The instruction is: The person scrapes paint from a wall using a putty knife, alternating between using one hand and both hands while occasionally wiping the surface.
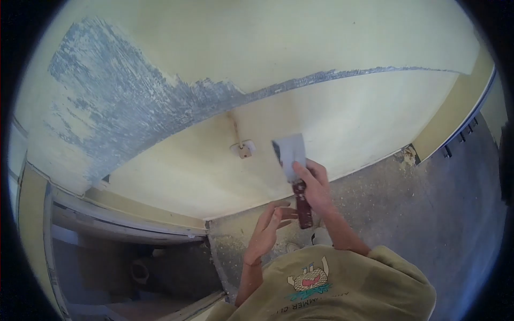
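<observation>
My right hand [316,188] is wrapped round a paint scraper [292,152], its wide metal blade pointing up and its dark red handle hanging below. The thumb lies against the lower part of the blade. Lower and to the left, my left hand [265,235] holds nothing; its fingers stretch toward the end of the handle. Behind the blade stands a pale yellow wall [364,117]. On its upper left, a large patch scraped down to grey [123,91] narrows into a strip running right.
A small wall socket [244,150] with a cord sits left of the scraper. Paint flakes litter the grey floor [375,198]. At lower left is a doorway with a wooden frame [128,216]. Black hooks or pegs [462,137] show at the far right.
</observation>
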The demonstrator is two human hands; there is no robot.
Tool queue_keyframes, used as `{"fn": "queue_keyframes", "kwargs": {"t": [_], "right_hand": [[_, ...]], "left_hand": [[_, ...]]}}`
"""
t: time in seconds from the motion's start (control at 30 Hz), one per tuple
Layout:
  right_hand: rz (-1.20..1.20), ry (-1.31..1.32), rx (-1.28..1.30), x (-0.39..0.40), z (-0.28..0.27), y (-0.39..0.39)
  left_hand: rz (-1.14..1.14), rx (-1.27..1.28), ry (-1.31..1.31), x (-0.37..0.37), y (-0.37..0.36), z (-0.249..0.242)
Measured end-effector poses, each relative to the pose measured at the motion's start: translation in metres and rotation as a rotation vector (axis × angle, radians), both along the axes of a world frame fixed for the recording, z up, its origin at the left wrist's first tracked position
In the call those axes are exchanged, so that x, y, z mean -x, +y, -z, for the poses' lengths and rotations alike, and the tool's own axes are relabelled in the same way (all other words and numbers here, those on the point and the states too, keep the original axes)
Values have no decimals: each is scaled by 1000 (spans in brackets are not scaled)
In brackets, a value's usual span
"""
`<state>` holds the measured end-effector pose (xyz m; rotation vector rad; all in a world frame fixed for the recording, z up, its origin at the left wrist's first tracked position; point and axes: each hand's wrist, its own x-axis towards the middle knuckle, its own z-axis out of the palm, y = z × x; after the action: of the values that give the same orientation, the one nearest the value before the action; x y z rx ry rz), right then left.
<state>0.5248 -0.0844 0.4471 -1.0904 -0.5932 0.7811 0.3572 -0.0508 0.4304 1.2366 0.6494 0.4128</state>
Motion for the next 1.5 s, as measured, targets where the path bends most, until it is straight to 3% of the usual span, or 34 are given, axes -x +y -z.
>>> {"fn": "queue_keyframes", "kwargs": {"t": [0.07,0.2,0.27,0.33,0.47,0.53,0.93,1.5], "right_hand": [[-33,-66,-135,8,-13,21],[-47,-9,-195,12,-50,48],[-65,-29,-161,8,-62,60],[57,-144,-134,9,-70,70],[136,-62,-151,3,-73,89],[215,-168,-234,-6,-65,104],[259,-61,-127,-7,-85,105],[323,-145,-178,-17,-82,117]], "left_hand": [[-23,-56,-168,-19,-4,-21],[-101,-320,-124,-33,10,-35],[-65,-219,-177,-32,17,-45],[-89,-220,-204,-35,20,-45],[-103,-239,-213,-42,31,-54],[-112,-216,-226,-47,31,-63],[-144,-278,-244,-59,43,-55],[-188,-223,-267,-76,39,-53]]}}
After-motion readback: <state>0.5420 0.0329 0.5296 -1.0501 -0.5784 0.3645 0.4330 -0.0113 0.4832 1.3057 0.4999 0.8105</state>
